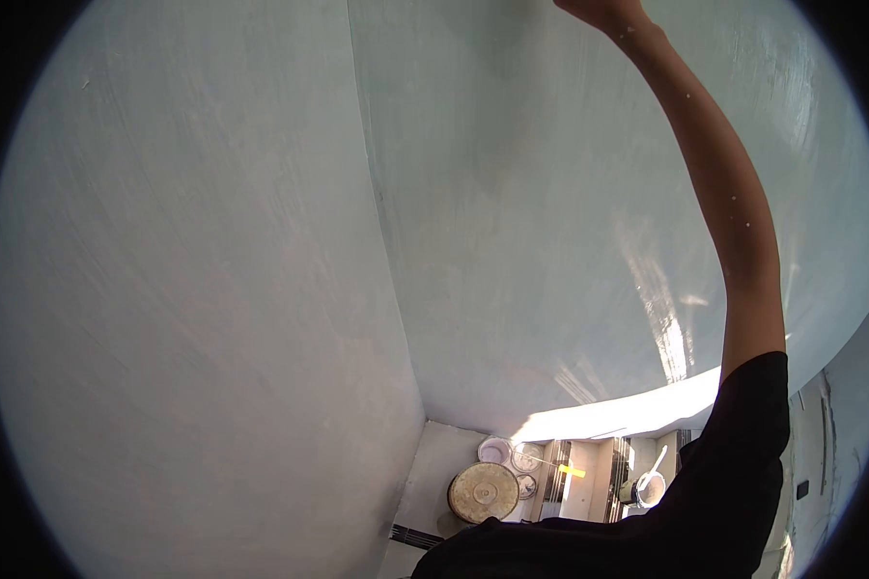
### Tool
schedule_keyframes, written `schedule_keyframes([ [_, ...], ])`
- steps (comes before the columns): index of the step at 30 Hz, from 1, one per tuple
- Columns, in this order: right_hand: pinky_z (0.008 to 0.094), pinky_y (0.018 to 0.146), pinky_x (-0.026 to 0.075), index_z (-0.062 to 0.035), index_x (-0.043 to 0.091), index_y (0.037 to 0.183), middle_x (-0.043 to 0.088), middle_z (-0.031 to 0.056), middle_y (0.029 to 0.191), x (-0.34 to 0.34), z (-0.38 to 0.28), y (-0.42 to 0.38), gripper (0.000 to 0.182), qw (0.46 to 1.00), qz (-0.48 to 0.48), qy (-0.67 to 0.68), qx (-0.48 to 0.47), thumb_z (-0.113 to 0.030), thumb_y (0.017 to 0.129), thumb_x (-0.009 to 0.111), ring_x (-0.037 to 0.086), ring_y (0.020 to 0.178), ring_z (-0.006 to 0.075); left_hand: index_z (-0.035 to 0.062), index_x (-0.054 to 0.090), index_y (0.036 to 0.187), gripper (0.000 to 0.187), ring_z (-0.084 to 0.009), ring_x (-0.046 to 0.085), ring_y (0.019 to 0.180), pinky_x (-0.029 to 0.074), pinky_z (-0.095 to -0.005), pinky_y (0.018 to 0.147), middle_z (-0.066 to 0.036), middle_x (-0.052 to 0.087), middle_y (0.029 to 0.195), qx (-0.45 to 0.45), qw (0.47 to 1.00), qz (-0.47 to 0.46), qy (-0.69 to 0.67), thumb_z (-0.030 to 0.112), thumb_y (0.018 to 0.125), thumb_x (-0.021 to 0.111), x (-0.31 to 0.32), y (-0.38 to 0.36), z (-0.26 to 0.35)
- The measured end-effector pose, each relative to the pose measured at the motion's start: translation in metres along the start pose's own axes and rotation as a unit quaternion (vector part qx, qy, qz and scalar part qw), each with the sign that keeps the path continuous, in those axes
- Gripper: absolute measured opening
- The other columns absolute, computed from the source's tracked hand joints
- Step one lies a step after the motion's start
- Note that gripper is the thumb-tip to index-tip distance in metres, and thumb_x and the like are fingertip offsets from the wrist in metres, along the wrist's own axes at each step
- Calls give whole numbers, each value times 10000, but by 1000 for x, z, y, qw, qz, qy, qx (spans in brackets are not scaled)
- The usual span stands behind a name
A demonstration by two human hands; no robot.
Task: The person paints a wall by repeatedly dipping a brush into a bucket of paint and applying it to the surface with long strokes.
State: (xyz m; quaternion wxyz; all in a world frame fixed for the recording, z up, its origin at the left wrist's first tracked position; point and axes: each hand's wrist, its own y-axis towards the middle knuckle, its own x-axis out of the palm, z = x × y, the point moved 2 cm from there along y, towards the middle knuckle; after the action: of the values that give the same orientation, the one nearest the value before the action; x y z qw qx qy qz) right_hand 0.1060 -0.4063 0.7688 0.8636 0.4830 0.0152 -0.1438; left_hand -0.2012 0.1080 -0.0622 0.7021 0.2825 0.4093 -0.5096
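Note:
My right arm, in a black sleeve, reaches up along the pale green wall (pixel 550 222). Small white specks dot the forearm. Only the lower part of my right hand (pixel 603 12) shows, at the top edge of the view; its fingers, and whatever they may hold, are cut off. The hand is nearest to the upper part of this wall. My left hand does not appear anywhere in the frame.
A pale grey wall (pixel 203 289) meets the green one at a corner. Far below are a round lidded bucket (pixel 485 492), small tubs (pixel 494 451), a yellow-orange object (pixel 572 471), and a container (pixel 650 488) with a stick in it, near striped steps.

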Motion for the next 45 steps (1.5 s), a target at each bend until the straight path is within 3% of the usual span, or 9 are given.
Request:
schedule_keyframes([
  [6, 352, 659, 607, -133, 727, 1055, 656, 90, 1266, 65, -175, -240, 370, 999, -6, 35, 24, -73, 697, 799, 644, 1213, 301, 8, 399, 1512, 826, -395, 597, 1080, 502, -486, 882, -235, 528, 1363, -6, 1000, 6, 8, 155, 763, 714, 0, -5, -12],
  [13, 365, 635, 599, -149, 734, 1021, 642, 69, 1223, 52, -363, -486, 274, 914, -340, 215, 45, -145, 747, 740, 635, 1135, 280, 10, 395, 1517, 831, -400, 597, 1094, 504, -488, 894, -237, 524, 1375, 2, 999, 23, 46, 157, 763, 712, -9, -27, -40],
  [20, 389, 645, 597, -105, 767, 1013, 731, 59, 929, 32, -374, -526, 157, 813, -324, 353, 331, -178, 881, 723, 706, 844, 253, 12, 391, 1522, 837, -404, 598, 1109, 506, -491, 907, -240, 520, 1386, 19, 985, 41, 168, 160, 763, 710, -19, -123, -110],
  [26, 304, 616, 609, 41, 725, 1059, 743, 111, 902, -19, -371, -598, 223, 385, -288, 547, 685, -123, 908, 709, 733, 732, 211, 6, 476, 1459, 755, -438, 589, 1102, 463, -487, 977, -240, 584, 1314, 57, 973, 74, 212, 180, 760, 703, -11, -137, -82],
  [27, 303, 618, 614, 44, 719, 1068, 739, 107, 897, -33, -375, -609, 231, 307, -288, 556, 717, -115, 902, 711, 734, 736, 219, 46, 581, 1308, 645, -416, 640, 937, 504, -483, 851, -196, 656, 1089, -13, 992, 80, 92, 130, 680, 704, -19, -127, -55],
  [30, 290, 641, 624, 42, 694, 1117, 731, 121, 932, -77, -390, -643, 253, 188, -328, 531, 759, -105, 912, 697, 732, 743, 220, 56, 569, 892, 301, -427, 662, 689, 522, -512, 677, -173, 664, 737, -46, 996, 72, 2, 97, 623, 697, -33, -101, 6],
  [33, 291, 652, 632, 43, 678, 1134, 723, 129, 991, -128, -401, -644, 249, 100, -352, 553, 748, -109, 938, 672, 732, 749, 216, 39, 571, 860, 262, -440, 650, 684, 499, -512, 645, -170, 650, 717, -41, 996, 76, -27, 105, 648, 710, -38, -82, 60],
  [41, 326, 765, 631, 60, 655, 1158, 719, 145, 1005, -190, -390, -601, 245, 39, -361, 611, 703, -71, 952, 634, 747, 808, 238, 55, 491, 843, 276, -79, 545, 500, 448, -262, 487, -23, 563, 594, -104, 942, -9, -320, 72, 787, 761, -28, -69, 173],
  [45, 290, 778, 610, 56, 703, 1092, 731, 146, 975, -185, -395, -614, 202, 180, -366, 658, 633, -67, 950, 629, 730, 810, 192, 64, 476, 832, 290, -64, 471, 463, 375, -248, 456, 10, 494, 563, -31, 942, 8, -335, 66, 795, 763, -18, -74, 212],
])
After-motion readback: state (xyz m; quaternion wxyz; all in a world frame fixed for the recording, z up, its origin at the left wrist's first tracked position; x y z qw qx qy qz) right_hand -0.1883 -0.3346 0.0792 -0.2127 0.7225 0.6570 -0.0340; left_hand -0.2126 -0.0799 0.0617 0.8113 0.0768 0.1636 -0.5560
